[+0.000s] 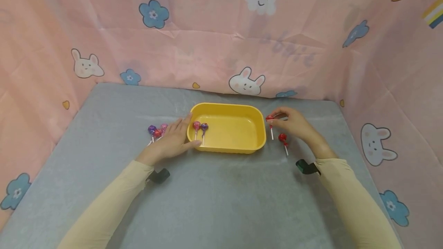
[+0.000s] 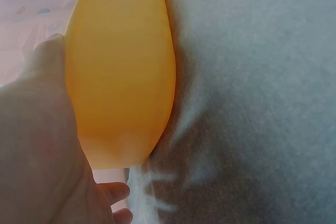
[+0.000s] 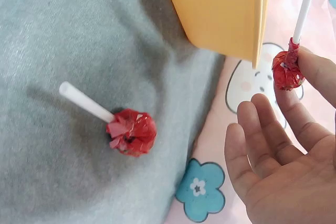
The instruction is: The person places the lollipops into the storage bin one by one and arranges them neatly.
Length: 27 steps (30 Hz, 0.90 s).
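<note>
In the head view a yellow rectangular tub [image 1: 228, 150] holds two lollipops at its left end, a pink lollipop [image 1: 196, 125] and a purple lollipop [image 1: 204, 126]. My left hand [image 1: 173, 137] lies against the tub's left end, its thumb over the near rim and its fingers extended along the side. Just right of the tub, my right hand [image 1: 292, 124] pinches a red lollipop [image 3: 287, 69] by its wrapped head between thumb and index finger. The white stick points down in the head view. A second red lollipop [image 3: 132, 132] lies on the grey cloth below that hand.
Left of the tub, partly behind my left hand, lie several lollipops, among them a purple one [image 1: 152, 129] and a red one [image 1: 157, 133]. The grey cloth [image 1: 221, 199] covers the table. A pink printed curtain [image 1: 194, 53] hangs at the back and sides.
</note>
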Each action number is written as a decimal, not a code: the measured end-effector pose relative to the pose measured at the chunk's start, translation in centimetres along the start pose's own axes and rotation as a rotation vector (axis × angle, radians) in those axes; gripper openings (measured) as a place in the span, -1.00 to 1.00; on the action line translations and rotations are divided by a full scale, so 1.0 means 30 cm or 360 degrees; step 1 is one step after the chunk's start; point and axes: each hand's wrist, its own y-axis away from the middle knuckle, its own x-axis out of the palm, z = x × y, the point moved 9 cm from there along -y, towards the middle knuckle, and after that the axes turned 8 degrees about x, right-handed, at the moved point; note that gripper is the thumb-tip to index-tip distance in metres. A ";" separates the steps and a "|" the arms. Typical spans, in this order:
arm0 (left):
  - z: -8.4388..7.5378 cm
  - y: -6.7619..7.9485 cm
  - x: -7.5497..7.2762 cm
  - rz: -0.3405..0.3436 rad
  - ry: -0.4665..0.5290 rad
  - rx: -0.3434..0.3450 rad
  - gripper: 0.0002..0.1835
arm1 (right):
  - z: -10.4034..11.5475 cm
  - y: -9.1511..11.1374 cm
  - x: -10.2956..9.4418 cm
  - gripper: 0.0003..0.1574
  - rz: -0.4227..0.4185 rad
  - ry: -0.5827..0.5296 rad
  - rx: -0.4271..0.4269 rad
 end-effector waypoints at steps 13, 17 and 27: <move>-0.002 0.003 0.001 -0.0008 0.0001 0.0016 0.16 | 0.070 -0.013 0.032 -0.50 0.0013 0.0001 -0.0101; -0.005 0.004 -0.002 -0.0008 0.0009 0.0020 0.16 | 0.087 -0.019 0.037 -0.49 0.0004 -0.0014 -0.0112; -0.003 0.000 -0.001 -0.0039 -0.0010 0.0053 0.14 | 0.143 -0.030 0.057 -0.53 -0.0005 -0.0029 -0.0110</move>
